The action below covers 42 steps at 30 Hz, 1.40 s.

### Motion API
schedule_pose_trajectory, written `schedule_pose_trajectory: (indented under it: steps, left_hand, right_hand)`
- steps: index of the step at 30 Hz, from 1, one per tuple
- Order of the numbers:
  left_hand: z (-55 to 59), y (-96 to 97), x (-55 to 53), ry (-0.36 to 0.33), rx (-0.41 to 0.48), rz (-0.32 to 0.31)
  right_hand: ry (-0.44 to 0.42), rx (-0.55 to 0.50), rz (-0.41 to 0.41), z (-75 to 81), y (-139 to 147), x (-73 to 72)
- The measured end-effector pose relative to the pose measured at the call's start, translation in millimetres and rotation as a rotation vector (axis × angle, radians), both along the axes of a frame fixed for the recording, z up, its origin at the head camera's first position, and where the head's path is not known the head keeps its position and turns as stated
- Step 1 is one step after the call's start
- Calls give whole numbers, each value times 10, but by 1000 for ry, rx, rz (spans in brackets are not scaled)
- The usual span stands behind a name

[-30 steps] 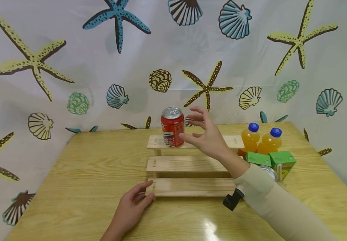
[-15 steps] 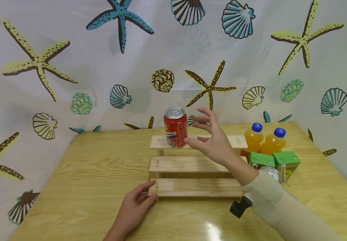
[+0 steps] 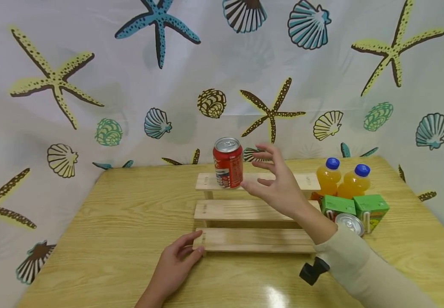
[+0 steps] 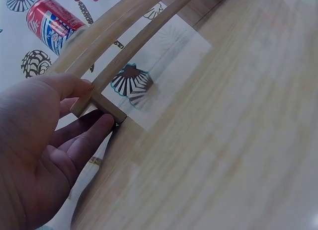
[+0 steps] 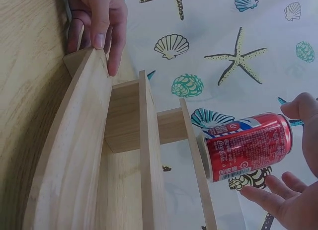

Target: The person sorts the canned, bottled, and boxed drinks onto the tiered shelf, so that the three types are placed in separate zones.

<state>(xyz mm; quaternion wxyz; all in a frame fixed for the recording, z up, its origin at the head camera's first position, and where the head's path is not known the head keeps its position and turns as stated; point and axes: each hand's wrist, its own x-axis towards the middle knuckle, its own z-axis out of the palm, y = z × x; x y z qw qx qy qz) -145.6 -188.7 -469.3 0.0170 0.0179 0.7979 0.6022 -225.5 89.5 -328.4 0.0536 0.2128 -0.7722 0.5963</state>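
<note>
A red Coke can [image 3: 228, 164] stands upright on the top tier, toward the left end, of a three-tier wooden display rack [image 3: 256, 239]. My right hand [image 3: 276, 184] is just right of the can, its fingers spread and loosely bent, holding nothing. The thumb tip lies close to the can's lower side; I cannot tell whether it touches. In the right wrist view, a gap separates the fingers from the can [image 5: 248, 145]. My left hand [image 3: 172, 265] grips the left end of the rack's lowest tier, thumb and fingers around its corner [image 4: 97, 103].
Right of the rack stand two orange juice bottles [image 3: 327, 175] with blue caps. In front of them are two green drink cartons [image 3: 372, 205] and another can [image 3: 350, 224]. A shell-print cloth [image 3: 191, 64] hangs behind the wooden table [image 3: 122, 214].
My right hand has drawn slightly right, away from the can, which stays on the top tier. The left hand keeps its grip. The whole head view has shifted a little.
</note>
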Motion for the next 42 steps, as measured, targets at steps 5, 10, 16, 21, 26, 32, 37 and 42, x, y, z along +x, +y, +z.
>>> schedule_pose_trajectory:
  steps: [5, 10, 16, 21, 26, 32, 37, 42]
  left_hand:
    - [2, -2, 7, -8, -10, 2]
    - [14, -1, 2, -3, -15, 0]
    - [16, 4, -1, -4, -25, 4]
    - [12, 7, -5, -2, -32, 7]
    - [15, 10, 1, -4, -30, 6]
    - [5, 10, 0, 1, -16, 5]
    - [-4, 8, -3, -10, -14, 3]
    - [-2, 10, -2, -25, -3, 4]
  right_hand:
    - [11, -11, -2, -42, 22, 48]
    - [20, -32, -2, -70, 42, 86]
    - [33, -19, -9, -81, 64, 107]
    - [39, -13, -8, -90, 91, 141]
    - [40, -20, -28, -130, 116, 209]
    - [68, -39, -39, -183, 138, 272]
    - [70, -42, -50, -193, 163, 283]
    - [55, -41, -51, -208, 191, 298]
